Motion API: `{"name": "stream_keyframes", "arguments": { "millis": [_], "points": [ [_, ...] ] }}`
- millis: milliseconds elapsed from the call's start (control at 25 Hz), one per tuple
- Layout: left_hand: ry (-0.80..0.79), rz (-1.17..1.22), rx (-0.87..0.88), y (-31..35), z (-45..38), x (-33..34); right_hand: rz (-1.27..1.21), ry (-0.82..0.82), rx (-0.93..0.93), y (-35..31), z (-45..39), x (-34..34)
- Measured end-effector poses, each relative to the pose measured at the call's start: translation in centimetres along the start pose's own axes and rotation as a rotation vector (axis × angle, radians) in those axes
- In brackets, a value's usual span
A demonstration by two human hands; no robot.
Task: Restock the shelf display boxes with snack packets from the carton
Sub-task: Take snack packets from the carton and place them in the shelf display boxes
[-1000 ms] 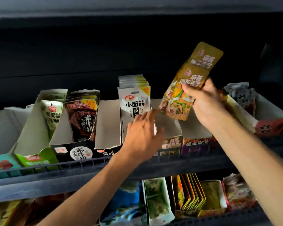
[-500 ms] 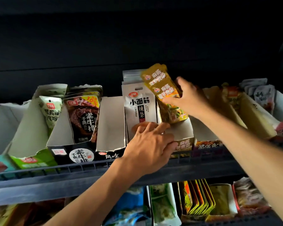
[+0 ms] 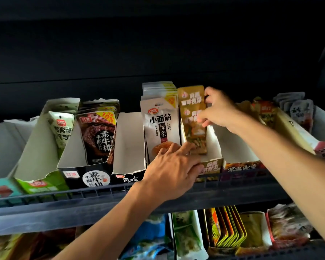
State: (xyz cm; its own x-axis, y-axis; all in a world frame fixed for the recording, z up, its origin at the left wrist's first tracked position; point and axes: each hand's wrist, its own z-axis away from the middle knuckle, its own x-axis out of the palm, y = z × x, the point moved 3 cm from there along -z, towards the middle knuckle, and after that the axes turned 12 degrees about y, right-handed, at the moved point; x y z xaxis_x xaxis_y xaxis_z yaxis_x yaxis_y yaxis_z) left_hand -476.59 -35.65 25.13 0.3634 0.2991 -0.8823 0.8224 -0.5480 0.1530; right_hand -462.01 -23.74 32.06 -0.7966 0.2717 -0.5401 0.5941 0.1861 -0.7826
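Two hands: both reach up and forward to the upper shelf (image 3: 120, 205), bare forearms rising from the bottom of the view.
Right hand (image 3: 219, 111): arm stretched in from the lower right, wrist bent a little inward, fingers and thumb pinching the right edge of the yellow snack packets (image 3: 192, 117) near their tops.
Yellow snack packets: more than one, held together upright, lower ends down inside the yellow display box (image 3: 211, 166), just right of the left hand's fingertips.
Left hand (image 3: 172, 169): arm coming up from the lower left, palm down, fingers straight and spread, tips against the foot of the white packets (image 3: 160, 126) and the lower corner of the yellow ones; it clasps nothing.
White packets: a full upright row directly above the left hand, touching the yellow packets' left side.
Empty white box (image 3: 129, 145): just left of the left hand.
Dark packets (image 3: 99, 134): further left, standing in their black box.
Green packet (image 3: 61, 128): beyond those, leaning in a green box.
Right of the right arm: more open boxes (image 3: 238, 147), some with blurred packets I cannot read.
Lower shelf: below both forearms, yellow and green packets (image 3: 225, 228) in boxes.
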Motion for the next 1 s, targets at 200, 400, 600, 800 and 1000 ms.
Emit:
{"name": "stream_keyframes", "arguments": {
  "millis": [200,400,600,800,1000],
  "points": [
    [0.017,-0.002,0.003,0.0,0.0,0.0,0.572,0.141,-0.540,-0.5,0.5,0.3],
    [0.002,-0.013,0.004,0.0,0.1,0.0,0.826,0.274,-0.823,-1.6,3.4,0.2],
    [0.015,-0.028,0.011,0.0,0.0,0.0,1.082,-0.367,-0.691,-1.0,6.8,2.0],
    [0.042,-0.008,0.016,0.0,0.0,0.1,1.142,-0.083,-0.689,-1.0,5.1,2.9],
    [0.053,-0.018,0.027,-0.1,0.0,0.3,1.232,-0.315,-0.842,-0.6,6.1,2.4]
  ]
}}
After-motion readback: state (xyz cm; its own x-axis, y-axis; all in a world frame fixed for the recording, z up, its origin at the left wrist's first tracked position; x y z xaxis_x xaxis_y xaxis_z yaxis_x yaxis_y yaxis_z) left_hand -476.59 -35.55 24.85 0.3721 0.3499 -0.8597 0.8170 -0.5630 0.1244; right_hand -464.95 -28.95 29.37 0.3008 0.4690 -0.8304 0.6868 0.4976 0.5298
